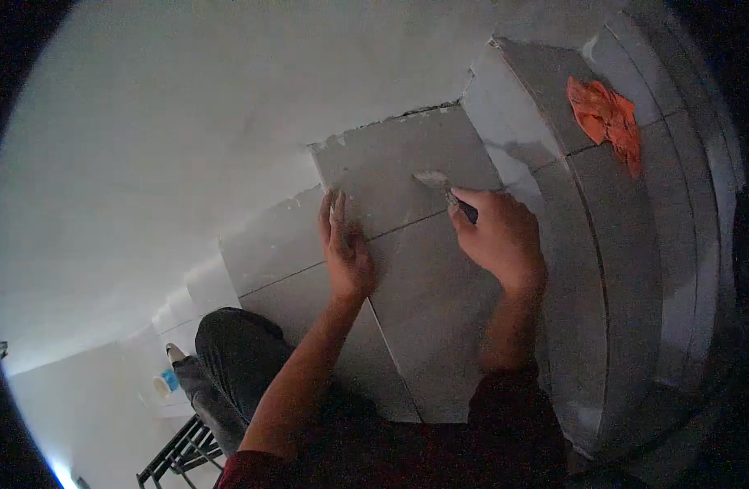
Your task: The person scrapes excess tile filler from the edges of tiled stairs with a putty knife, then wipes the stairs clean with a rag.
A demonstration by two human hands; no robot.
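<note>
My right hand (502, 236) is closed round the dark handle of a small trowel (432, 178). Its pale, smeared blade lies close over a grey floor tile (407, 147) and points to the left. My left hand (347, 254) rests at the tile's left side, fingers stretched out toward the wall, with pale smears on them. Below both hands runs a dark joint between this tile and the ones nearer me. The tile's far edge meets the wall along a rough, chipped line.
Tiled stair steps (619, 228) run along the right, with an orange cloth (604, 118) on one. A pale wall (170, 147) rises at the left. My bent knee (240, 334) is at lower left, near a dark metal railing (183, 456) and a whitish-blue roll-like object (166, 382).
</note>
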